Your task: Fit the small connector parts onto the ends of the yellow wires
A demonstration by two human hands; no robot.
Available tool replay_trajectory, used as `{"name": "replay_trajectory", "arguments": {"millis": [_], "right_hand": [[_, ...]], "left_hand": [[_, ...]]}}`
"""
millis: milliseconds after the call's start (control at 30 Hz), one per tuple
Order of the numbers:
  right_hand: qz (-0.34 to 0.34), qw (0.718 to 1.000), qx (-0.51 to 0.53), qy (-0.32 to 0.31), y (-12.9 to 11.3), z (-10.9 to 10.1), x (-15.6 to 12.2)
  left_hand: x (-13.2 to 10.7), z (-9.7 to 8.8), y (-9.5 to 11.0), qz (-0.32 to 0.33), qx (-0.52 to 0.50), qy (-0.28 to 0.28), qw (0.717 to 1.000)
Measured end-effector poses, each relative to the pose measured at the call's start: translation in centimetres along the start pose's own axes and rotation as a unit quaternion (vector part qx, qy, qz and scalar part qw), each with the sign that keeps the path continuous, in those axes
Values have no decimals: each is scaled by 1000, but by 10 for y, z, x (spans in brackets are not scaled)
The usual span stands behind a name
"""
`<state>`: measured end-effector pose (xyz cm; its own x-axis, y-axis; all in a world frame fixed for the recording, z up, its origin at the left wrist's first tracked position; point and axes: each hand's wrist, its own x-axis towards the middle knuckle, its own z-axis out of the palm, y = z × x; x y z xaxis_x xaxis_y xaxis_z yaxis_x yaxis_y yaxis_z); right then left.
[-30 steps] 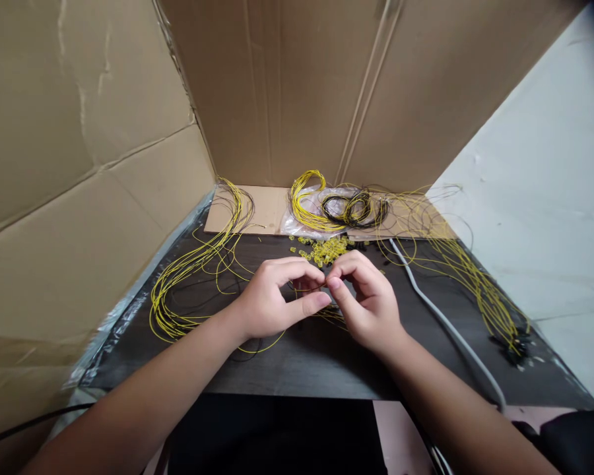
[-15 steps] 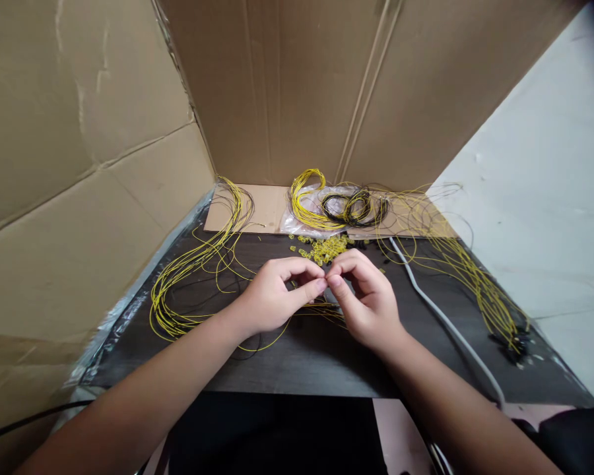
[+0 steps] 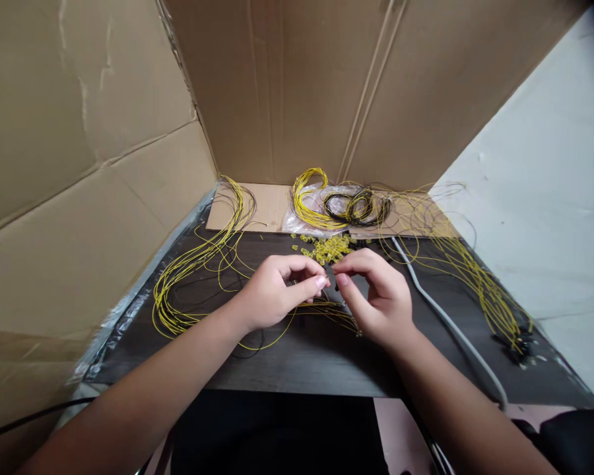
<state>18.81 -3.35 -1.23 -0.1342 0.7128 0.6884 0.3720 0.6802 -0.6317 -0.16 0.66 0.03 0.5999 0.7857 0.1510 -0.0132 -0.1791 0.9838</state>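
My left hand [image 3: 284,290] is closed in a pinch over the middle of the dark table. A tiny tip shows at its fingertips, too small to name. Facing it across a narrow gap, my right hand [image 3: 379,297] has thumb and forefinger drawn together, with a small dark bit at their tips that I cannot make out. Below both hands run yellow wires [image 3: 336,315] with small pale ends, partly hidden by the fingers. Just beyond the fingertips lies a pile of small clear-yellow plastic pieces [image 3: 331,249].
Bundled yellow and black wires [image 3: 165,297] curve along the left. Coiled wires [image 3: 309,204] sit on a plastic bag [image 3: 290,221] at the back. More yellow wires [image 3: 490,290] with black ends spread rightward. A grey cable [image 3: 440,316] crosses the table. Cardboard walls [image 3: 297,92] enclose the back and left.
My right hand has moved slightly right, so the fingertips that met before are now apart. My left hand stays almost in place, still pinching.
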Motion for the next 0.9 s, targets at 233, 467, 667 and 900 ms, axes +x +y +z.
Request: {"name": "replay_trajectory", "arguments": {"millis": [233, 467, 667, 900], "right_hand": [[-44, 997, -52, -43, 4, 1, 1], [-50, 996, -56, -55, 2, -1, 1], [-64, 990, -106, -59, 4, -2, 1], [-86, 982, -153, -74, 8, -3, -1]], "left_hand": [[1, -4, 0, -27, -16, -10, 999], [1, -6, -1, -34, -7, -25, 999], [1, -6, -2, -22, 56, -13, 998], [2, -3, -2, -6, 112, -5, 994]]}}
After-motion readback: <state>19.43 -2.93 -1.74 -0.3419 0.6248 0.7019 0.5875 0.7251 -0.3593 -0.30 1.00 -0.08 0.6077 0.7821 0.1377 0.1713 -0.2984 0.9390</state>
